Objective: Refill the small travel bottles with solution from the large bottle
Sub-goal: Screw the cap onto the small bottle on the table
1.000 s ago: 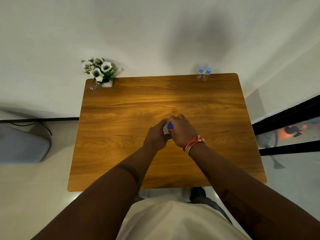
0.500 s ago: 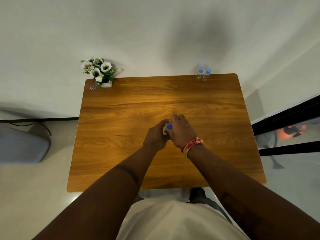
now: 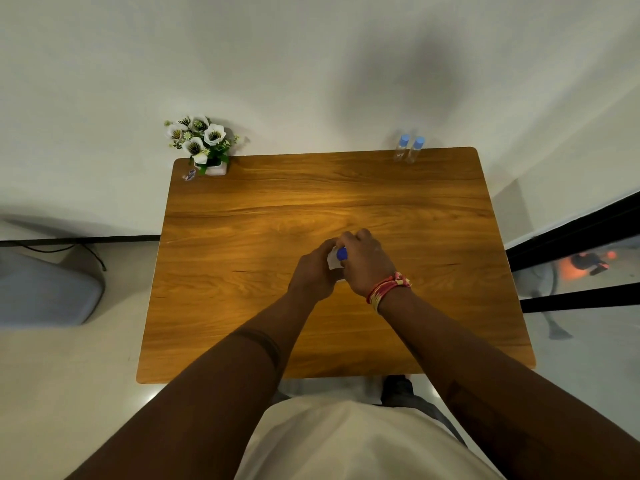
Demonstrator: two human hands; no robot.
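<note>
Mid-table, my left hand [image 3: 311,271] wraps the white body of the large bottle [image 3: 333,261]. My right hand [image 3: 365,263] is closed over the bottle's dark blue cap [image 3: 341,253]. Most of the bottle is hidden between the two hands. Two small clear travel bottles [image 3: 408,148] with light blue caps stand upright, side by side, at the far right edge of the wooden table [image 3: 259,237], well apart from my hands.
A small pot of white flowers [image 3: 201,143] stands at the table's far left corner, with a tiny object [image 3: 189,175] beside it. A white wall runs behind the table. A grey cushion [image 3: 41,289] lies on the floor to the left; glass panels are at right.
My right hand has shifted slightly around the blue cap, its fingers turning a little. The left hand and the bottle stay in place.
</note>
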